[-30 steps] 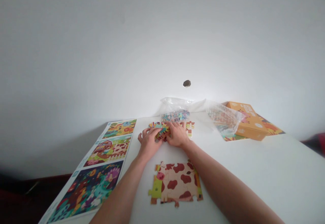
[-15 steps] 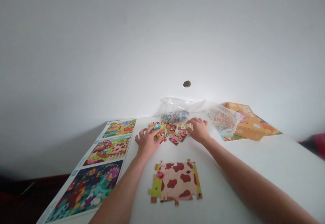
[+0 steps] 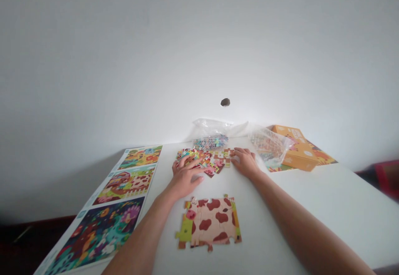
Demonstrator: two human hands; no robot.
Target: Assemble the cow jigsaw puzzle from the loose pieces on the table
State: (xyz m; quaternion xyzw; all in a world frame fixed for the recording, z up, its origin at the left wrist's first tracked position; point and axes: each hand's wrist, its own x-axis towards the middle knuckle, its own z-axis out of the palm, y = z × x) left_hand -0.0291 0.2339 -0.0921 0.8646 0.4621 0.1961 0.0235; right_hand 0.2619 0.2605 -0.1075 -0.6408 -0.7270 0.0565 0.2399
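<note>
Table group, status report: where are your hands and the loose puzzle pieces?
Left hand on loose jigsaw pieces; right hand at their right edge. Cow puzzle assembled in front; plastic bag beyond.

Loose jigsaw pieces (image 3: 202,160), bunched under both hands a second ago, now lie spread in a wider, flatter patch on the surface (image 3: 311,208). Right hand (image 3: 245,162) has shifted off the pile to the patch's right end, its fingers at the pieces' edge and nearer the clear plastic bag (image 3: 268,146). Left hand (image 3: 185,178) has drawn back toward the near left edge, its fingers still over pieces. Camera view has swung, placing all items further left in frame.
</note>
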